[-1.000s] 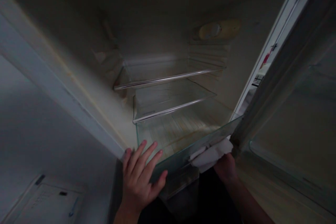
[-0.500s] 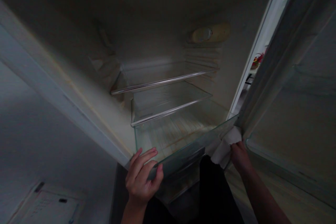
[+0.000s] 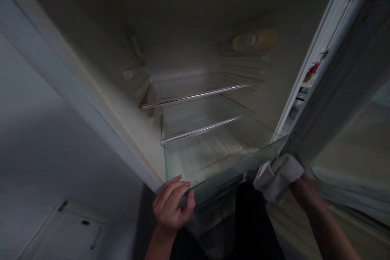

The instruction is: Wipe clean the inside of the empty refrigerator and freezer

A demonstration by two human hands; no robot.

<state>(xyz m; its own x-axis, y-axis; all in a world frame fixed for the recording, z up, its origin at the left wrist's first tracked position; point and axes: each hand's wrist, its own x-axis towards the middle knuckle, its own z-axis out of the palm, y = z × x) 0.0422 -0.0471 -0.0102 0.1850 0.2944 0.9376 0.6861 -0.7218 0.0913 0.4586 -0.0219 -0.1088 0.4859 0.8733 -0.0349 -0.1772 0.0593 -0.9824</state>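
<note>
My left hand [image 3: 174,203] closes on the front left corner of a glass shelf [image 3: 213,185], fingers over its top and thumb at the front edge. The glass slopes and its front juts out of the open fridge. In my right hand [image 3: 306,191] is a bunched white cloth [image 3: 282,174], just below the right end of the glass and beside the fridge door. Part of the right fingers is hidden behind the cloth. Two more shelves sit further in, an upper shelf [image 3: 201,95] and a lower shelf [image 3: 207,129], each with a shiny front trim.
The fridge door [image 3: 344,130] stands open on the right. A yellowish lamp cover [image 3: 256,40] is on the inner right wall. The fridge's left side wall [image 3: 115,146] borders the opening. My dark-clothed legs [image 3: 252,219] are below the glass, near a drawer front.
My right hand has moved right with the cloth, away from the glass edge toward the door. The left hand's fingers have closed onto the glass corner. The view has shifted slightly.
</note>
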